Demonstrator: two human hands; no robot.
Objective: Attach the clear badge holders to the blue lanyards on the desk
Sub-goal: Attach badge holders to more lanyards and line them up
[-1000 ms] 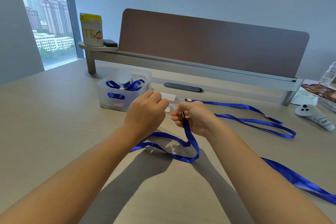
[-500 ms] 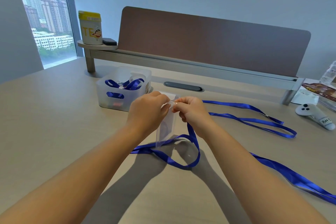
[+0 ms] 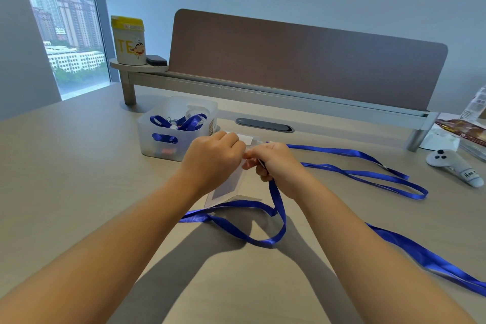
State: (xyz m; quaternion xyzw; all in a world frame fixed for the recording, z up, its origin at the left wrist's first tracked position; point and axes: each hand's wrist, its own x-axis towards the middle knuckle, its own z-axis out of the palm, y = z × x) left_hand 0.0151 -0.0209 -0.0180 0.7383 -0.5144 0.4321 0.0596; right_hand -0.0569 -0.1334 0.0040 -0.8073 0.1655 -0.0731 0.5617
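While both hands meet above the bench [image 3: 79, 166], the left hand [image 3: 214, 158] pinches the top edge of the clear badge holder [image 3: 227, 187], which hangs down from it with its lower corner near or on the bench, and the right hand [image 3: 276, 163] is closed around the clip end of the blue lanyard [image 3: 278, 208], strap trailing down in a loop. Clip and holder slot are hidden behind the fingers, so can't tell if the clip is through yet; probably mid-attach. Risks: clip misses the slot or only catches the thin plastic edge, so the holder drops once released; soft holder could bend or twist under the pinch and shift the slot off line; pulling the strap could yank the clip out of the fingers. Loop lies across the second lanyard [image 3: 368, 173] region nearby, tangling possible if dragged. Bin [image 3: 150, 139] with more lanyards sits just beyond the left hand, could get knocked.
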